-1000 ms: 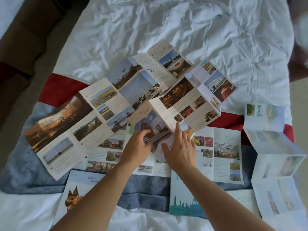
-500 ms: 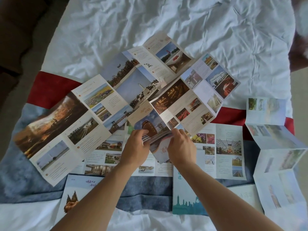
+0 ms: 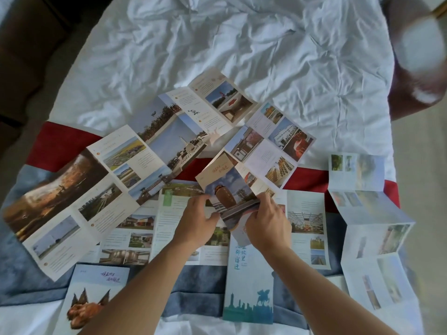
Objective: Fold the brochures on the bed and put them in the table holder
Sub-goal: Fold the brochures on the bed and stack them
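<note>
Brochure [image 3: 227, 187], partly folded, lies mid-bed [image 3: 217, 44] directly ahead of both hands, on top of other unfolded leaflets. Long axis runs diagonally, near-left end at the hands, far end up-right with panels fanned out. Left hand [image 3: 197, 223] pinches the near cover's left edge, right hand [image 3: 267, 226] pinches its lower right corner; both equally near. Table holder not visible.

Both of my bare forearms reached up from the bottom edge and drew in toward each other at the centre. My left hand [image 3: 197, 223] sat with its back up, thumb and curled fingers pinching at its right side. My right hand [image 3: 267, 224] lay just beside it, back up as well, fingers bent and thumb tucked in a pinch.
</note>
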The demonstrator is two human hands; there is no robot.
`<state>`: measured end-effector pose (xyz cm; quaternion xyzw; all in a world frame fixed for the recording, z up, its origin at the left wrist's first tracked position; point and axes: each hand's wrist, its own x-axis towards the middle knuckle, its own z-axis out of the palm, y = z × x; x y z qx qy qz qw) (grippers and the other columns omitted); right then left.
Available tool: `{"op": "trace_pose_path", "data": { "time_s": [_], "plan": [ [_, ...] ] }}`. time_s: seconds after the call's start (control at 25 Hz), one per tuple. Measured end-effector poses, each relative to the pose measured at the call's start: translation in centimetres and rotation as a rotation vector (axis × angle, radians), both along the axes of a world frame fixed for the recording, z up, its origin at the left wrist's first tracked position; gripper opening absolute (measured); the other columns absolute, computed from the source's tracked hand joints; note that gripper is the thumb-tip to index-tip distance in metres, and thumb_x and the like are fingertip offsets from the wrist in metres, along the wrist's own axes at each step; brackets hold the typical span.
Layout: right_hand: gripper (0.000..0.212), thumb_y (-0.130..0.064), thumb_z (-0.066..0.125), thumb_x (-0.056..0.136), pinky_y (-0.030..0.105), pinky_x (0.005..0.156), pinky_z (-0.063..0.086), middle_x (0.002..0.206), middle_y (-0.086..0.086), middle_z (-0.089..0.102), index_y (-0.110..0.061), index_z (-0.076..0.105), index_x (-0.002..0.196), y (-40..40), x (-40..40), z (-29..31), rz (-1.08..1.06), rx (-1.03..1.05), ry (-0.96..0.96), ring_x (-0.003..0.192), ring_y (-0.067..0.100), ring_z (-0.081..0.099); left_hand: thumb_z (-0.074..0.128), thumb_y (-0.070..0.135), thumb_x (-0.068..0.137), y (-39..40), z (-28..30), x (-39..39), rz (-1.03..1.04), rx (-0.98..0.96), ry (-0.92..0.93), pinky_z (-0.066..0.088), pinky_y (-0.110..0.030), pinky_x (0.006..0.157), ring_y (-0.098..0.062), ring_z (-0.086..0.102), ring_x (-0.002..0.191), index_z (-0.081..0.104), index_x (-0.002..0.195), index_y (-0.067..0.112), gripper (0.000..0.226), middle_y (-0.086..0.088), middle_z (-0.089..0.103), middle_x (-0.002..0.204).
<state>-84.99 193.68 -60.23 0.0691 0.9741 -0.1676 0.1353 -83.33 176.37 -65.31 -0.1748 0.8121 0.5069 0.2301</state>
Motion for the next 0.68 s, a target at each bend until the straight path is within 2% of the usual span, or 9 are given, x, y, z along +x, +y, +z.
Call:
{"op": "trace_pose_path", "data": {
  "time_s": [0.16,0.24,0.32,0.4,0.48,0.52,0.6,0.68],
  "plan": [
    [0.016,-0.015,0.046,0.088,0.039,0.071,0.049,0.102,0.003,0.062,-0.018,0.051,0.102,2.7,-2.3,-1.1,-0.034,0.009,0.008,0.088,0.025,0.057,0.067,0.028,0.089,3.5,-0.6,-1.9,0.02,0.073,-0.011,0.038,-0.027,0.09,-0.011,0.046,0.114,0.052,0.125,0.033,0.039,0.007,0.045,0.124],
    [0.016,-0.018,0.045,0.091,0.04,0.078,0.049,0.107,0.002,0.061,-0.018,0.053,0.104,3.2,-3.6,-2.2,-0.071,0.009,0.007,0.092,0.023,0.056,0.069,0.027,0.088,4.9,-1.2,-3.1,0.064,0.131,-0.015,0.041,-0.033,0.096,-0.014,0.046,0.122,0.055,0.123,0.032,0.039,0.005,0.048,0.13],
    [0.019,-0.02,0.045,0.091,0.038,0.084,0.044,0.111,0.001,0.058,-0.017,0.054,0.107,3.2,-4.8,-3.5,-0.062,0.049,0.017,0.099,0.023,0.053,0.07,0.022,0.087,5.8,-1.8,-4.4,0.182,0.185,-0.018,0.042,-0.036,0.1,-0.017,0.045,0.127,0.054,0.128,0.029,0.045,0.003,0.048,0.14],
    [0.021,-0.021,0.045,0.09,0.039,0.09,0.041,0.116,0.002,0.055,-0.017,0.054,0.11,3.4,-6.1,-4.8,-0.025,0.074,0.024,0.106,0.023,0.05,0.068,0.016,0.087,6.3,-2.6,-5.7,0.319,0.157,-0.051,0.044,-0.035,0.097,-0.023,0.047,0.127,0.05,0.133,0.02,0.049,-0.002,0.046,0.143],
    [0.027,-0.022,0.045,0.091,0.043,0.103,0.039,0.131,0.006,0.052,-0.014,0.053,0.116,3.9,-7.3,-6.2,-0.001,0.101,0.001,0.124,0.026,0.046,0.067,0.013,0.086,6.5,-3.3,-6.7,0.425,0.095,-0.08,0.047,-0.034,0.091,-0.026,0.05,0.121,0.049,0.133,0.014,0.05,-0.007,0.048,0.136],
    [0.033,-0.024,0.046,0.092,0.045,0.111,0.034,0.144,0.009,0.046,-0.012,0.052,0.122,4.2,-7.7,-6.8,0.013,0.122,-0.021,0.136,0.028,0.038,0.067,0.011,0.086,6.5,-3.5,-7.0,0.472,0.081,-0.074,0.049,-0.034,0.091,-0.025,0.051,0.119,0.048,0.134,0.014,0.052,-0.007,0.049,0.132],
    [0.05,-0.033,0.048,0.093,0.045,0.121,0.021,0.159,0.011,0.029,-0.007,0.045,0.136,4.6,-8.3,-7.8,0.037,0.147,-0.076,0.149,0.026,0.019,0.068,0.011,0.086,6.6,-3.7,-7.7,0.535,0.053,-0.085,0.052,-0.04,0.096,-0.026,0.052,0.118,0.044,0.139,0.015,0.059,-0.009,0.046,0.133],
    [0.063,-0.049,0.052,0.09,0.045,0.122,0.015,0.161,0.011,0.025,-0.007,0.042,0.136,4.7,-8.9,-8.7,0.049,0.145,-0.121,0.15,0.025,0.016,0.069,0.013,0.086,6.9,-4.1,-8.3,0.542,0.0,-0.122,0.052,-0.044,0.098,-0.028,0.051,0.12,0.038,0.143,0.014,0.065,-0.012,0.042,0.136]
  ]
}}
